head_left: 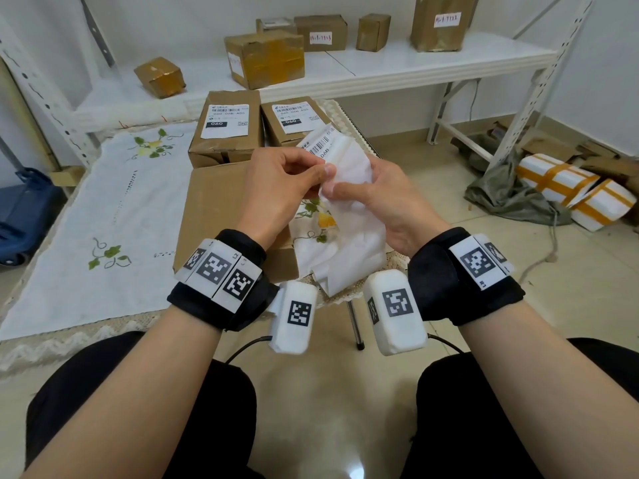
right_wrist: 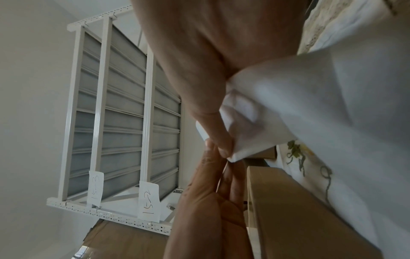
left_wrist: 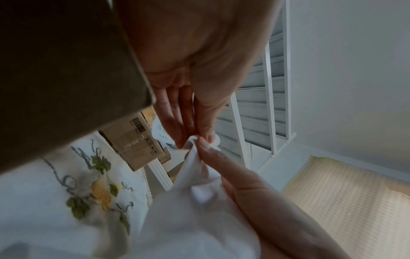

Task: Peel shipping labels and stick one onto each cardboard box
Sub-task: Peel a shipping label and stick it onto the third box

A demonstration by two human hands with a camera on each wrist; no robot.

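Note:
I hold a white shipping label [head_left: 342,160] with a barcode at chest height, over the table's right end. My left hand [head_left: 325,171] pinches its near corner between thumb and fingers. My right hand [head_left: 333,192] pinches the same corner from the other side, and the backing paper [head_left: 345,257] hangs down from it. The left wrist view shows the left hand [left_wrist: 196,139] nipping the white sheet [left_wrist: 195,201]. In the right wrist view my right hand [right_wrist: 224,149] presses its thumb on the sheet's corner [right_wrist: 310,105]. A plain cardboard box [head_left: 214,209] lies under my left hand. Behind it stand two boxes [head_left: 228,129] [head_left: 294,122] bearing labels.
An embroidered white tablecloth [head_left: 103,209] covers the low table at the left. A white shelf [head_left: 415,63] behind carries several more cardboard boxes. White parcels with orange tape [head_left: 574,191] and a grey cloth lie on the floor at the right. My knees are at the bottom of the head view.

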